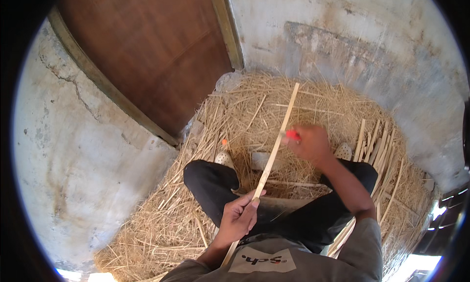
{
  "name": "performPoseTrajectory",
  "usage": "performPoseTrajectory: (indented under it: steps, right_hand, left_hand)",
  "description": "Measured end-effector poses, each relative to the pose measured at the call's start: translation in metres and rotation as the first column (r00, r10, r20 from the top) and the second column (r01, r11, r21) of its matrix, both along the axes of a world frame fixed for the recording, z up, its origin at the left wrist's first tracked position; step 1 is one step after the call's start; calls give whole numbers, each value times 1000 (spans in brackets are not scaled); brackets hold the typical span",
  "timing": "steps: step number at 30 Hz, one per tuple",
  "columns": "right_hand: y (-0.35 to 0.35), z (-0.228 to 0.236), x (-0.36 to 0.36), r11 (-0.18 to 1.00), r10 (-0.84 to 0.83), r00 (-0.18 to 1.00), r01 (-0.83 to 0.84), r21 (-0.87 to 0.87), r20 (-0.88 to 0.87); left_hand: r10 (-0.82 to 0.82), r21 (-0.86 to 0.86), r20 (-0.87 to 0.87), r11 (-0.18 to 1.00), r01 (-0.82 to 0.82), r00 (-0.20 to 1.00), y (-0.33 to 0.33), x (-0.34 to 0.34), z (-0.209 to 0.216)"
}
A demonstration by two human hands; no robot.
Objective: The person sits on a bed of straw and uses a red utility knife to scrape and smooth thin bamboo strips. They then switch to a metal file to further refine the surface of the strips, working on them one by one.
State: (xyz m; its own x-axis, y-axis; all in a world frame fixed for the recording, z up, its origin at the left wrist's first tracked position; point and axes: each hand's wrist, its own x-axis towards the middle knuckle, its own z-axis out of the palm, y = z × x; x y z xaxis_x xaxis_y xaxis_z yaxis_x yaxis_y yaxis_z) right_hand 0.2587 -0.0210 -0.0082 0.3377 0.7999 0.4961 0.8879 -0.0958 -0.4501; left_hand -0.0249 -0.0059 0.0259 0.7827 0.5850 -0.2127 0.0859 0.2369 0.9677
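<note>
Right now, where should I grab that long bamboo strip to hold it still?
Probably the lower part, near the left hand, coming from the left. The long bamboo strip is thin and slants up to the right, and the right hand has a red-handled tool higher up.

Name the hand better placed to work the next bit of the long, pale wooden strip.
Probably the right hand: it grips the small red-handled tool, at the strip toward its far end. The left hand is occupied, holding the strip nearer the body.
</note>
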Motion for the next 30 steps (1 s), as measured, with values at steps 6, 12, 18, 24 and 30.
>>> performPoseTrajectory:
  steps: [6,12,18,24,30]
  right_hand:
    - [4,-1,13,986,-41,981,9,168,192]
    - [14,-14,86,922,-380,914,361,139,141]
    - [2,10,110,822,-567,806,541,-177,-168]
    - [-20,-4,-32,970,171,954,-207,128,245]
    - [-2,-2,-4,991,-31,990,13,134,136]
  left_hand:
    - [-36,-34,5,999,36,999,-3,-9,-6]
    - [-100,-54,2,994,100,995,-7,-11,-6]
    - [-44,-50,-37,998,42,998,-13,-22,-11]
    - [-11,-7,24,1000,11,1000,14,-11,-13]
    - [-42,-142,61,989,51,997,0,-8,-11]
